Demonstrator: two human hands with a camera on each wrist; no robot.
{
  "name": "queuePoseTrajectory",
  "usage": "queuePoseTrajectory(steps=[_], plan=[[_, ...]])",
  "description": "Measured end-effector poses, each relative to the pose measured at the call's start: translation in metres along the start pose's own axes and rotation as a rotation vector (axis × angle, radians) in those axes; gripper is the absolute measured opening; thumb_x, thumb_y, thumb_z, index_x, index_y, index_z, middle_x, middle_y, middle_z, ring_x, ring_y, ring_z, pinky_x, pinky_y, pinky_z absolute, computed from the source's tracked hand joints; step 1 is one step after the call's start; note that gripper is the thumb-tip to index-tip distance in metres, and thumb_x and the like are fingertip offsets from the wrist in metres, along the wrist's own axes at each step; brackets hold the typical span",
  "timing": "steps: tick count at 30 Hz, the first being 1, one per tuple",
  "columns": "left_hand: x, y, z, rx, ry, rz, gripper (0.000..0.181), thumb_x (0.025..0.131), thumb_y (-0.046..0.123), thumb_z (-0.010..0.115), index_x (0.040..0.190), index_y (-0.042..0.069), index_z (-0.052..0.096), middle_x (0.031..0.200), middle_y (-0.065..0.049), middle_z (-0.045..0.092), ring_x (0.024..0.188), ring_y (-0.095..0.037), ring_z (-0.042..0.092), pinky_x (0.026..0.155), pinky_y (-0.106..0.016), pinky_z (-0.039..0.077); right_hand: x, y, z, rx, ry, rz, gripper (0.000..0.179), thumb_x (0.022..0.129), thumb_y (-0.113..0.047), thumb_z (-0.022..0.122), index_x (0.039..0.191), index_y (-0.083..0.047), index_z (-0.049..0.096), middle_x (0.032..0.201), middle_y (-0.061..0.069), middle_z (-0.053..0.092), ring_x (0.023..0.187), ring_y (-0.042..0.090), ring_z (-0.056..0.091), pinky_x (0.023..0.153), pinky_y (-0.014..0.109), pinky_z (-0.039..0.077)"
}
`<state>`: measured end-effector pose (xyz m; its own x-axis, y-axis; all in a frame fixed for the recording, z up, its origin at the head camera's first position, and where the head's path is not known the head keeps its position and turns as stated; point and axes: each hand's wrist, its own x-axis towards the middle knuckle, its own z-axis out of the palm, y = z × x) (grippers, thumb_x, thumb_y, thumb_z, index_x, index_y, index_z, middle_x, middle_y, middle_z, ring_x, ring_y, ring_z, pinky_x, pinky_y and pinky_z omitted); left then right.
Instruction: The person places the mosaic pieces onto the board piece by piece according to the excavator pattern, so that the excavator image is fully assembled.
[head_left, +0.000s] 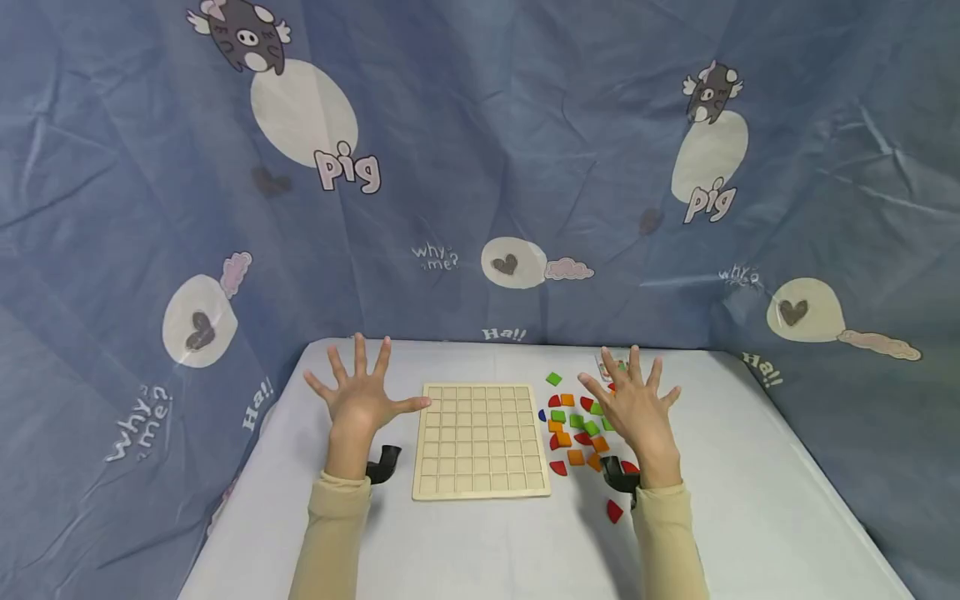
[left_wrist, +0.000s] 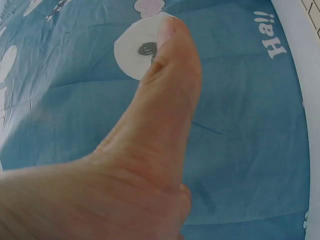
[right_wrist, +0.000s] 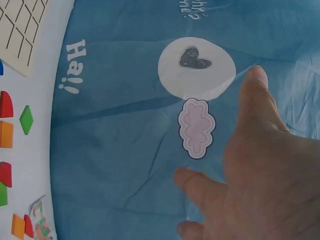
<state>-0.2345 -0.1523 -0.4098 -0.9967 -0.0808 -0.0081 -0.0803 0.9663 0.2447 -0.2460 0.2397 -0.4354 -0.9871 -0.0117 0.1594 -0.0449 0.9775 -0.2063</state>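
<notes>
Both hands are raised with fingers spread wide and hold nothing. My left hand (head_left: 360, 402) is at the left of the board, its thumb overlapping the board's left edge in the head view. The left thumb (left_wrist: 167, 105) fills the middle of the left wrist view. On the right, my right hand (head_left: 637, 412) hangs over the scattered pieces and hides some of them. A square wooden grid board (head_left: 482, 442) lies between the hands. Red quarter-round pieces (head_left: 614, 511), orange squares (head_left: 575, 457), green diamonds (head_left: 553, 378) and a blue piece (head_left: 542, 415) lie right of it.
A small printed card (head_left: 606, 367) lies at the back right, partly behind the right hand. The white table (head_left: 480, 550) ends at a blue patterned curtain (head_left: 450, 183) along the back and sides. A black wrist mount (head_left: 385, 464) sits by each wrist.
</notes>
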Motion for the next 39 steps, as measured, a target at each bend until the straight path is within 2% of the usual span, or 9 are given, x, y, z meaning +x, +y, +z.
queuePoseTrajectory(steps=[4,8,12,15,19,23,30,34,39], plan=[[0.004,0.0,-0.001,0.037,0.023,0.056,0.122,0.068,0.078,0.064,0.157,0.023,0.002,0.161,-0.016,-0.015,0.143,-0.047,-0.023,0.104,-0.078,-0.012,0.01,-0.001,-0.002,0.031,0.054,-0.022,0.083,0.088,-0.074,0.039,0.154,-0.025,0.025,0.161,0.023,0.005,0.142,0.058,0.001,0.099,0.085,0.006],[0.019,-0.007,0.005,0.027,0.003,0.243,0.128,0.065,0.073,0.071,0.157,0.021,0.0,0.16,-0.016,-0.018,0.145,-0.042,-0.022,0.11,-0.072,-0.011,0.026,-0.003,0.002,0.078,0.085,-0.159,0.077,0.086,-0.06,0.06,0.148,-0.018,0.041,0.156,0.025,0.027,0.139,0.053,0.024,0.106,0.075,0.022],[0.038,-0.02,0.027,-0.04,-0.135,0.474,0.134,0.06,0.067,0.077,0.157,0.018,-0.001,0.16,-0.017,-0.019,0.147,-0.039,-0.019,0.115,-0.065,-0.01,0.042,-0.003,0.021,0.13,0.011,-0.337,0.058,0.086,-0.034,0.073,0.135,-0.01,0.056,0.135,0.021,0.053,0.12,0.042,0.052,0.098,0.059,0.046],[0.045,-0.029,0.053,-0.05,-0.287,0.55,0.134,0.061,0.065,0.078,0.156,0.016,-0.003,0.16,-0.017,-0.019,0.147,-0.039,-0.018,0.117,-0.063,-0.007,0.049,-0.004,0.044,0.178,-0.116,-0.379,0.049,0.085,-0.024,0.075,0.129,-0.006,0.061,0.123,0.015,0.06,0.11,0.033,0.059,0.092,0.048,0.053],[0.043,-0.034,0.086,-0.035,-0.406,0.572,0.134,0.062,0.065,0.078,0.156,0.013,-0.001,0.161,-0.02,-0.014,0.148,-0.041,-0.013,0.117,-0.063,-0.005,0.054,-0.009,0.072,0.216,-0.237,-0.368,0.04,0.087,-0.023,0.073,0.122,-0.005,0.065,0.121,0.011,0.062,0.111,0.029,0.059,0.094,0.044,0.052],[0.038,-0.035,0.106,-0.04,-0.434,0.553,0.136,0.058,0.067,0.079,0.156,0.012,0.003,0.161,-0.021,-0.008,0.148,-0.042,-0.007,0.118,-0.062,-0.002,0.058,-0.014,0.093,0.2,-0.255,-0.379,0.037,0.085,-0.025,0.074,0.115,-0.005,0.068,0.115,0.009,0.066,0.109,0.026,0.06,0.095,0.042,0.052],[0.034,-0.038,0.118,-0.043,-0.409,0.549,0.14,0.058,0.069,0.078,0.155,0.006,0.0,0.161,-0.02,-0.008,0.149,-0.04,-0.004,0.119,-0.061,0.0,0.059,-0.016,0.108,0.194,-0.263,-0.343,0.024,0.086,-0.019,0.074,0.105,-0.006,0.071,0.098,0.005,0.067,0.088,0.017,0.059,0.081,0.034,0.055],[0.033,-0.04,0.122,-0.04,-0.397,0.554,0.143,0.057,0.072,0.076,0.154,0.001,-0.001,0.162,-0.018,-0.007,0.15,-0.038,-0.003,0.119,-0.06,-0.001,0.057,-0.016,0.109,0.222,-0.288,-0.316,0.02,0.087,-0.016,0.072,0.105,-0.006,0.071,0.098,0.005,0.067,0.087,0.015,0.06,0.082,0.032,0.056],[0.032,-0.047,0.129,-0.045,-0.403,0.564,0.146,0.053,0.077,0.074,0.154,0.001,-0.001,0.162,-0.016,-0.006,0.15,-0.035,-0.004,0.119,-0.058,-0.003,0.057,-0.013,0.113,0.249,-0.288,-0.34,0.017,0.087,-0.006,0.068,0.104,-0.006,0.071,0.096,0.004,0.067,0.086,0.012,0.06,0.081,0.032,0.055]])
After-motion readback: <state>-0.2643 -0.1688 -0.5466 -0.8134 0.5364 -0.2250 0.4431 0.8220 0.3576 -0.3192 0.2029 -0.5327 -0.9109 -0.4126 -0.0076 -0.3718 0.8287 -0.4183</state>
